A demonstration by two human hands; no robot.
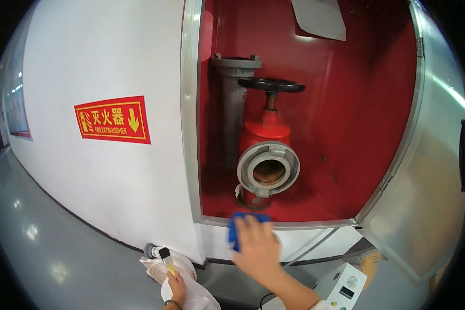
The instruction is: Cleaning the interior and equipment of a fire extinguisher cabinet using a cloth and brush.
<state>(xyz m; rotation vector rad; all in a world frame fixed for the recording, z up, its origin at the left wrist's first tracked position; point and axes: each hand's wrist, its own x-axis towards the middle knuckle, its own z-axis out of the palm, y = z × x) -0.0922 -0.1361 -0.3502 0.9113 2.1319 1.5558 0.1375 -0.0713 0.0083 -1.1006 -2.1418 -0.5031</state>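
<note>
My right hand point(257, 244) is closed on a blue cloth point(234, 233), at the lower metal frame point(315, 225) of an open red cabinet. Just above it, inside the cabinet, stands a red hydrant valve point(266, 129) with a black handwheel point(272, 85) and a grey ring coupling point(243, 173) facing outward. Lower left, my left hand point(177, 287) grips the yellow handle of a flat brush point(165, 257), its dark bristles pointing up. Behind the brush, a rolled white fire hose point(183, 262) with a metal coupling point(151, 250) rests on the floor.
A grey nozzle-like tube point(233, 103) stands behind the valve. At right hangs the open cabinet door point(429, 170). A white box with a small screen point(341, 287) sits at lower right. A red sign point(112, 120) is on the white wall; paper point(320, 18) hangs inside the cabinet.
</note>
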